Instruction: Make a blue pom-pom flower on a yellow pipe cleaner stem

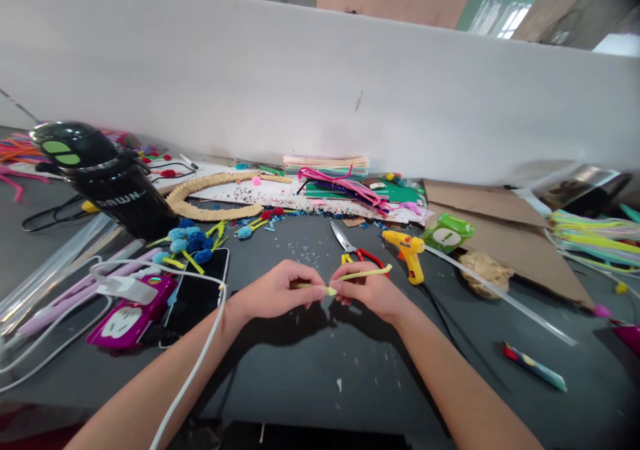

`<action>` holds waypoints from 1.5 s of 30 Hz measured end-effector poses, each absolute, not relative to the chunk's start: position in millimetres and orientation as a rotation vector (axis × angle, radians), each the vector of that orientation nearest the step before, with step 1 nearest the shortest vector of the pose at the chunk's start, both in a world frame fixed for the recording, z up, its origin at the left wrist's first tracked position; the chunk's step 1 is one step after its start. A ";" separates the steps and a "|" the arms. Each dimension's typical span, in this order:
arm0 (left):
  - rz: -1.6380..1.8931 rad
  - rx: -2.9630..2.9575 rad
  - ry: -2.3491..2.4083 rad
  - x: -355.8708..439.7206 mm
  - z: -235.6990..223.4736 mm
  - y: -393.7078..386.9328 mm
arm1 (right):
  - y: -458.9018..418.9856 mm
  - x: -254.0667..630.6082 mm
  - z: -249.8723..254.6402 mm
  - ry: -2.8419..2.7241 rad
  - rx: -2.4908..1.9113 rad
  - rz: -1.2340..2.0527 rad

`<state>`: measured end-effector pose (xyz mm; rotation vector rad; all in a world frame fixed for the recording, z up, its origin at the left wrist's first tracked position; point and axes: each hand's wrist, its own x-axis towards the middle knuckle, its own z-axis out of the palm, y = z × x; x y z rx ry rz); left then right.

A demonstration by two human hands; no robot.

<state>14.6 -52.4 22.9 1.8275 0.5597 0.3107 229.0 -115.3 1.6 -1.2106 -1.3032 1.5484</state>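
Note:
In the middle of the view, both hands meet over the dark table at a pale yellow pipe cleaner. My left hand is closed, pinching one part of it between thumb and fingers. Close beside it, my right hand is closed too, pinching the pipe cleaner where it bends, with a free end sticking out to the right. A small yellow tuft shows between the fingertips. Just behind my right hand lie scissors with red and yellow handles, partly hidden by it. To their right is a yellow glue gun.
At left stand a black bottle, a phone, a magenta device and blue pom-poms; a white cable crosses my left forearm. Pink pipe cleaners lie behind; cardboard and a clear glue stick lie right.

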 end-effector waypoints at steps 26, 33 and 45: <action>0.527 1.677 0.620 19.7 15.7 -52.5 | -121.8 222.4 -0.1 -1.114 -1.191 1.452; 0.308 1.977 0.638 22.6 18.2 -57.8 | -118.4 227.1 -2.4 -1.281 -1.242 1.364; 0.581 2.019 0.956 31.4 1.8 -56.6 | -131.0 209.8 4.4 -1.249 -1.249 1.186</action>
